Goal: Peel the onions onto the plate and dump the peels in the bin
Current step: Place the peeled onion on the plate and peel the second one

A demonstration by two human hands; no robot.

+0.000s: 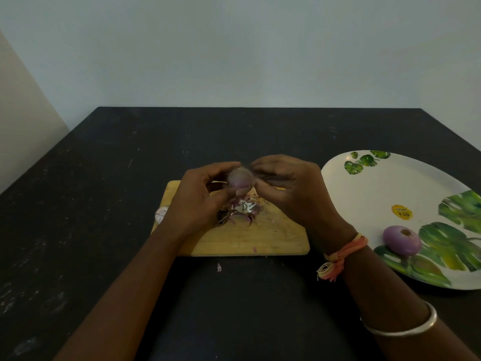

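**Over the chopping board (273,238): a red onion (238,178) between both hands**

Above the middle of the wooden board, seen from the head camera, the small red onion is held clear of the wood. The left hand (200,196) grips it from the left, thumb under the bulb and fingers curled over its far side. The right hand (289,188) is curled against the onion's right side with its fingertips pinched at the top; blur hides whether they have a strip of skin.

Directly below the hands a heap of purple and white peels (239,211) lies on the board. A pale round thing (160,214) sits at the board's left edge, too dim to name; one scrap of peel (219,267) lies on the dark table (104,178) just in front of the board.

To the right of the board, apart from it, stands a large white plate (377,183) printed with green leaves and bearing a yellow sticker (402,212). A peeled onion (402,241) rests on the plate's near part, cut end up.

The right wrist wears an orange thread band (343,252); further up that forearm sits a silver bangle (400,327). Behind the table rises a plain pale wall (234,48).
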